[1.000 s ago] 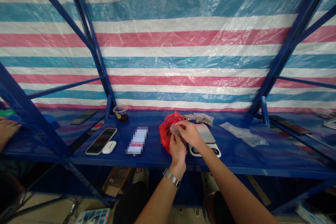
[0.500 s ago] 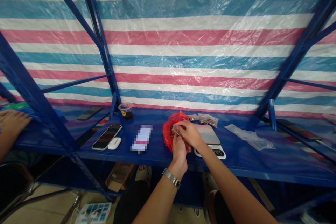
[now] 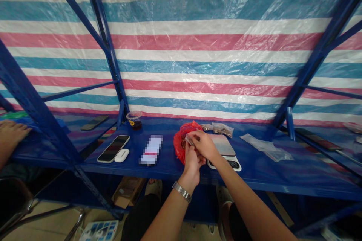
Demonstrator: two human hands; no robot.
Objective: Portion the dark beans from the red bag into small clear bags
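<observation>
Over a red plastic bag [image 3: 178, 144] on the blue shelf, both of my hands meet at a small clear zip bag [image 3: 188, 139]. My left hand [image 3: 192, 161], with a metal watch on the wrist, grips the zip bag from below. From the right, my right hand [image 3: 204, 144] pinches its upper part with closed fingers. Small brown pieces show inside the red bag, partly covered by my hands. A kitchen scale [image 3: 224, 145] sits just right of my hands. Behind it lie small filled bags [image 3: 222, 129] of brown pieces.
Flat clear bags [image 3: 267, 147] lie on the right of the shelf [image 3: 305, 175]. To the left are a phone with a lit screen [image 3: 151, 150], a dark phone [image 3: 114, 148], a white earbud case [image 3: 121, 155] and a cup of dark liquid [image 3: 134, 121]. Another person's hand [image 3: 14, 131] rests far left.
The view has shifted slightly, so the things on the shelf sit a little further left. Both hands stay at the zip bag over the red bag, with only slight finger movement.
</observation>
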